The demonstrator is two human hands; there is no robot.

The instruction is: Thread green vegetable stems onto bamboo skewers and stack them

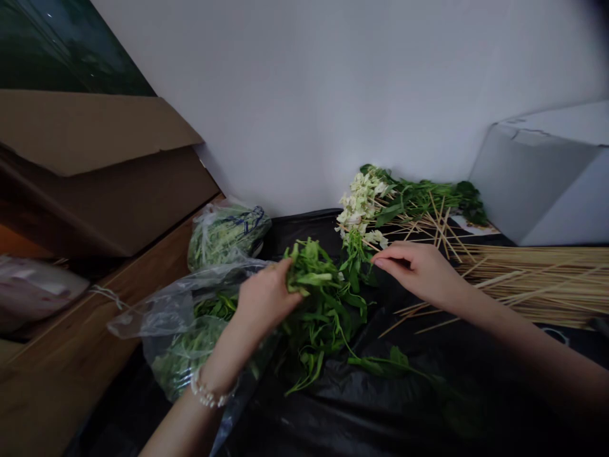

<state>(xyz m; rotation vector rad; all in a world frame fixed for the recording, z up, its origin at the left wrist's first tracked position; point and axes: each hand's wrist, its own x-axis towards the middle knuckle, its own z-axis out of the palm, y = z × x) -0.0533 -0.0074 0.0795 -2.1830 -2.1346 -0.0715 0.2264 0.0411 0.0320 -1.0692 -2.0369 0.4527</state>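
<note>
My left hand (266, 295), a beaded bracelet (208, 390) on its wrist, is closed around a bunch of leafy greens (311, 270), cut stems upward. Loose leaves (316, 327) hang below it over black plastic. To the right, the thumb and fingers of my right hand (412, 270) are pinched together on what looks like a thin wooden skewer (370, 245), mostly hidden against the greens. Just beyond lie skewered pale cabbage-like leaves (359, 200) and a pile of skewered greens (421, 193), their sticks pointing several ways.
Many bare skewers (547, 279) lie at the right. Clear bags of greens (228, 231) sit at the left, one open (185, 355). A cardboard box (104, 190) stands far left, a white box (537, 184) at the right. Black plastic (380, 412) covers the work surface before a white wall.
</note>
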